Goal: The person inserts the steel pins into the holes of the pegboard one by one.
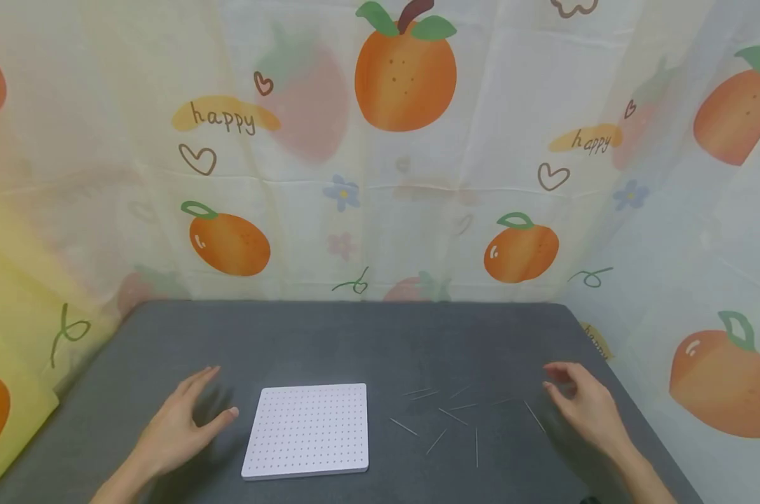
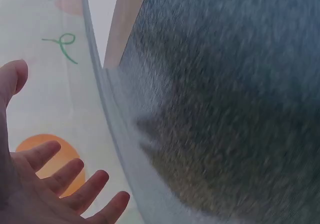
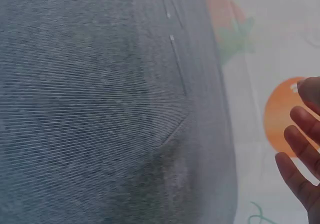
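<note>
A flat white board with rows of small holes [image 1: 307, 430] lies on the dark table left of centre. Just left of it hovers my left hand [image 1: 178, 423], fingers spread and thumb pointing toward the board; it holds nothing. Right of the board several thin, needle-like metal rods [image 1: 404, 427] are scattered at different angles. My right hand [image 1: 584, 402] hangs over the table's right side with loosely bent fingers and nothing in them, nearest to a single rod [image 1: 534, 416]. The left wrist view catches the board's corner [image 2: 104, 24]; a few rods [image 3: 177, 61] appear in the right wrist view.
The dark grey table [image 1: 443, 343] has rounded far corners. Behind it and along both sides hangs a pale curtain [image 1: 417, 182] printed with oranges and strawberries. A small black object [image 1: 589, 500] shows at the bottom edge near my right forearm.
</note>
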`<action>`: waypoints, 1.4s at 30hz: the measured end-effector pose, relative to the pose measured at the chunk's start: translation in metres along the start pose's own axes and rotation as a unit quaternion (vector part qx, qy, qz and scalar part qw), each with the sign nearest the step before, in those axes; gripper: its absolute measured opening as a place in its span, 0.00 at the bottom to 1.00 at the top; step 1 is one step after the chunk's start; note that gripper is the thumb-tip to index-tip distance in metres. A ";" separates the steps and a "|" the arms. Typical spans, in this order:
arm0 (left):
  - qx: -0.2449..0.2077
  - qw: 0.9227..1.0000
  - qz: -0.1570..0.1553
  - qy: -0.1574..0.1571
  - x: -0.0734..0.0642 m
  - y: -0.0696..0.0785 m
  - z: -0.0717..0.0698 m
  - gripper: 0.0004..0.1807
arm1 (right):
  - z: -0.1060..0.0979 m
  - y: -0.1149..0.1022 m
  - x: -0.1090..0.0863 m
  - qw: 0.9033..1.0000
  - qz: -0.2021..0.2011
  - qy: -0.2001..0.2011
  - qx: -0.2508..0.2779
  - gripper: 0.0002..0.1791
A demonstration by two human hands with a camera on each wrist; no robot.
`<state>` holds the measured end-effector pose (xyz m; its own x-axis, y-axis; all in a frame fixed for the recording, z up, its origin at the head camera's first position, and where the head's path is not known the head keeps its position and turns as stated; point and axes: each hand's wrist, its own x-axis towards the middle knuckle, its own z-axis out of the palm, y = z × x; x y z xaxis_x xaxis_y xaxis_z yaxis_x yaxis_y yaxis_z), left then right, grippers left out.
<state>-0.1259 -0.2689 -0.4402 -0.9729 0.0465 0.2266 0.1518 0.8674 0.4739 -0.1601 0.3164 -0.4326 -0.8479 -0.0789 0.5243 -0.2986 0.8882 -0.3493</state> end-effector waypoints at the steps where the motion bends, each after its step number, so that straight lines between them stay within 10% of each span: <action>1: -0.007 1.000 0.001 0.003 -0.001 0.000 0.001 0.43 | 0.001 0.000 -0.002 1.000 0.006 -0.001 0.003 0.16; 16: -0.072 0.997 -0.031 0.003 -0.010 0.012 0.023 0.40 | 0.021 0.002 -0.030 0.988 0.118 -0.094 0.023 0.11; 42: -0.129 0.981 -0.133 -0.057 -0.011 0.028 0.044 0.32 | 0.035 0.013 -0.035 0.968 0.186 -0.170 0.017 0.09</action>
<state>-0.1188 -0.2233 -0.4667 -0.9950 -0.0967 -0.0250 -0.0861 0.7030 0.7060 -0.1496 0.3154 -0.4825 -0.9929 0.0931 0.0736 0.0449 0.8688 -0.4931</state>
